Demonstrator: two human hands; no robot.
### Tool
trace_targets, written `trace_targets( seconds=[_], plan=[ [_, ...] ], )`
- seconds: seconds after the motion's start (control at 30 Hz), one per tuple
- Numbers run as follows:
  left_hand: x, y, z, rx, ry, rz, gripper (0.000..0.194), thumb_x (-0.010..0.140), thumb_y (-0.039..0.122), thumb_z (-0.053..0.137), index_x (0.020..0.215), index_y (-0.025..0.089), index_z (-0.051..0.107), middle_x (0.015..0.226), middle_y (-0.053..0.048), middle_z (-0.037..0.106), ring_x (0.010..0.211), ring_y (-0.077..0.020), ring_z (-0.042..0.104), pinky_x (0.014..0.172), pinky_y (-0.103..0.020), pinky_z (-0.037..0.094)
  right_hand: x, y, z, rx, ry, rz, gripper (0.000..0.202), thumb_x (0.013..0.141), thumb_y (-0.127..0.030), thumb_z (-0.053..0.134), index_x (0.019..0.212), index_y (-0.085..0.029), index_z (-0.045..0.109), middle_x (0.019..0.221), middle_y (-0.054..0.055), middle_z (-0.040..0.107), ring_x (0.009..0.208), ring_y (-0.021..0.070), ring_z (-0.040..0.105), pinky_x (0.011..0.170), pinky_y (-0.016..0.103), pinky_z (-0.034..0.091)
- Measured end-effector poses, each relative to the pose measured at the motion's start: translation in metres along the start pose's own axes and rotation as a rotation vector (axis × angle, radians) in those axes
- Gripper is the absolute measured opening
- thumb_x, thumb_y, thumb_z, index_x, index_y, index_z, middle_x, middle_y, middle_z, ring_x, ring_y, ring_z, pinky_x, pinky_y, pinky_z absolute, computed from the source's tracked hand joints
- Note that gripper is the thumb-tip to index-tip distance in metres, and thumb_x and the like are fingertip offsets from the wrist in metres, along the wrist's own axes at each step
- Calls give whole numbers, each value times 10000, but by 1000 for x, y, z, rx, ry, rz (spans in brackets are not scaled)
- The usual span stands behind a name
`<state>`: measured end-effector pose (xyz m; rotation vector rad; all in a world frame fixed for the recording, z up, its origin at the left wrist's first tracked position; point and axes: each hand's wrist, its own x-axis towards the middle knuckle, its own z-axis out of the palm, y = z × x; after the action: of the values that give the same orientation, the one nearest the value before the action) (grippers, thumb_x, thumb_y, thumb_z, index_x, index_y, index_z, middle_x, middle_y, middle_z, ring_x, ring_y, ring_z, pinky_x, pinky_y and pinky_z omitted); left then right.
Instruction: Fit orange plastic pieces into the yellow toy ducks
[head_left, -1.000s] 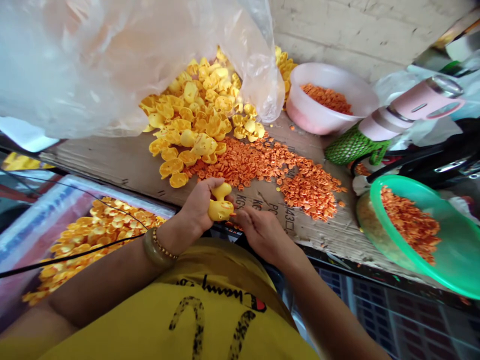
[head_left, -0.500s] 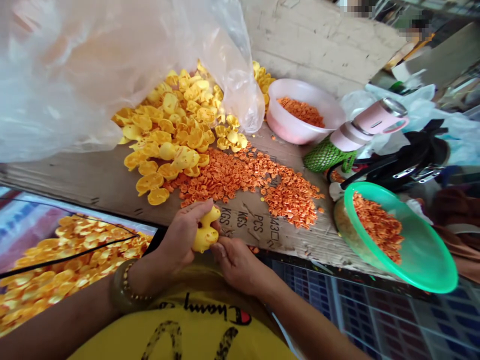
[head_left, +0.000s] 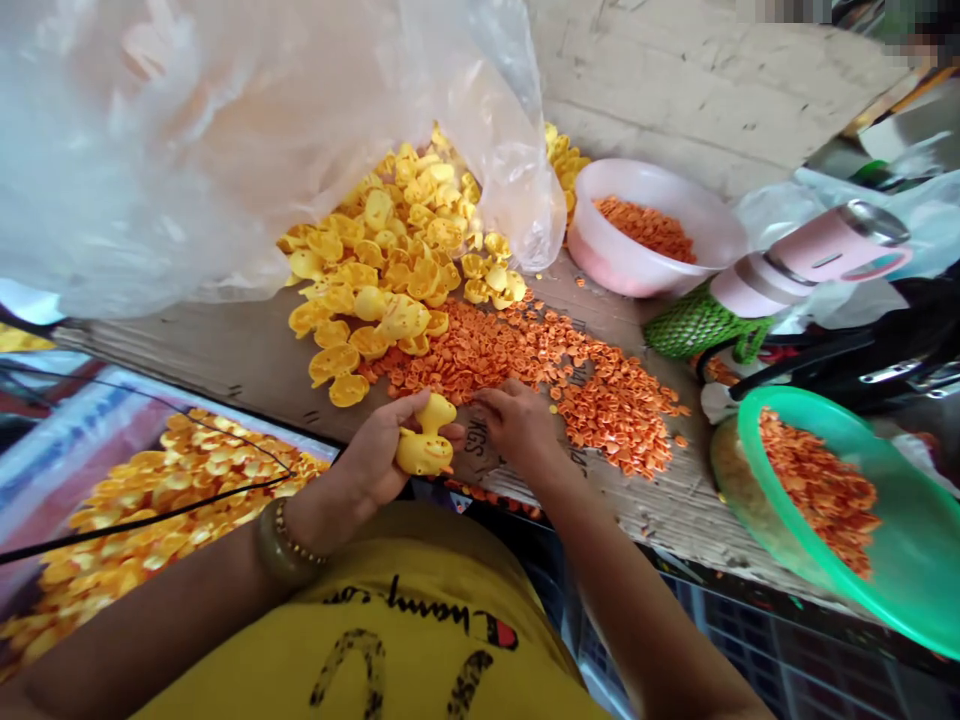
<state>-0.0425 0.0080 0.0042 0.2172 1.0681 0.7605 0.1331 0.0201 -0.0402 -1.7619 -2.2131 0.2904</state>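
In the head view, my left hand [head_left: 379,447] is closed around a yellow plastic toy duck [head_left: 425,452], held just in front of the table edge. A spot of orange shows at the duck's lower right side. My right hand [head_left: 521,425] is at the near edge of a pile of small orange plastic pieces [head_left: 517,345], its fingers drawn together in a pinch. What lies between those fingertips is too small to make out. Behind the duck, yellow duck shells [head_left: 390,270] are heaped on the cardboard-covered table [head_left: 225,350].
A big clear plastic bag [head_left: 225,150] covers the back left. At the right are a pink bowl [head_left: 600,260] and a green basin [head_left: 757,480], both with orange pieces, and a pink tumbler [head_left: 825,250]. More yellow shells [head_left: 165,510] fill a container at lower left, crossed by a black cord [head_left: 150,520].
My right hand has left the duck and moved forward and right to the orange pieces. The duck has turned in my left hand. The view has shifted, so the table things appear further right.
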Motion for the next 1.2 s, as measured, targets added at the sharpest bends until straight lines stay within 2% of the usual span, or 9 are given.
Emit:
trace_targets(
  seconds=[0.17, 0.23, 0.33, 0.43, 0.57, 0.87, 0.97, 1.07, 1.2],
  plan=[
    [3, -4, -4, -30, -53, -34, 259, 861, 274, 461, 818, 81, 629, 680, -159, 683, 564, -235, 667, 473, -304, 530, -9, -3, 0, 52, 12, -35, 123, 827, -141, 546, 799, -157, 665, 820, 85, 642, 793, 196, 565, 728, 303, 416],
    [3, -4, -5, -32, -82, -31, 256, 852, 269, 471, 812, 75, 634, 692, -171, 689, 558, -228, 662, 465, -289, 521, -13, -4, -3, 278, 73, 31, 83, 795, -130, 555, 756, -159, 622, 763, 63, 643, 743, 179, 574, 706, 296, 437],
    [2, -5, -5, -30, -106, -35, 245, 837, 265, 485, 791, 81, 640, 690, -168, 689, 537, -213, 648, 452, -273, 501, -23, -17, -13, 719, 203, 196, 63, 796, -221, 586, 821, -172, 618, 766, 36, 658, 694, 154, 598, 653, 275, 478],
    [1, -6, -2, -55, -97, -31, 226, 831, 246, 494, 713, 104, 625, 622, -106, 657, 489, -177, 608, 456, -260, 484, -36, -38, -20, 926, 200, 200, 81, 785, -248, 613, 833, -191, 644, 806, 30, 686, 725, 151, 634, 684, 278, 516],
    [3, -10, 2, -76, -29, 11, 241, 820, 219, 513, 604, 127, 569, 557, -42, 589, 454, -137, 555, 454, -241, 456, -46, -55, -19, 844, 158, 90, 83, 781, -188, 580, 768, -200, 661, 794, 31, 713, 740, 161, 661, 701, 284, 533],
    [5, -19, -1, -43, -18, 47, 209, 774, 232, 570, 585, 152, 533, 548, -16, 556, 456, -117, 505, 455, -231, 404, -52, -55, -19, 422, 166, -236, 197, 837, -98, 479, 807, -175, 658, 806, 73, 712, 788, 190, 657, 738, 305, 516],
    [5, -20, -2, -51, -6, 73, 207, 751, 214, 579, 561, 157, 521, 539, -4, 540, 462, -108, 487, 454, -228, 394, -54, -59, -18, 338, 141, -283, 237, 829, -76, 452, 824, -169, 669, 807, 85, 705, 781, 196, 649, 735, 315, 510],
    [4, -19, -2, -50, -11, 80, 185, 737, 223, 585, 573, 151, 537, 558, -6, 548, 472, -106, 491, 452, -226, 390, -56, -60, -16, 390, 141, -257, 248, 845, -90, 456, 826, -182, 685, 831, 82, 705, 802, 187, 652, 741, 306, 514],
    [-1, -17, -3, -12, 3, 164, 161, 716, 259, 619, 616, 145, 568, 581, -12, 571, 480, -109, 511, 449, -219, 392, -59, -55, -25, 659, 85, -149, 145, 874, -187, 537, 935, -207, 667, 919, 53, 709, 843, 163, 663, 751, 271, 521]
  ],
)
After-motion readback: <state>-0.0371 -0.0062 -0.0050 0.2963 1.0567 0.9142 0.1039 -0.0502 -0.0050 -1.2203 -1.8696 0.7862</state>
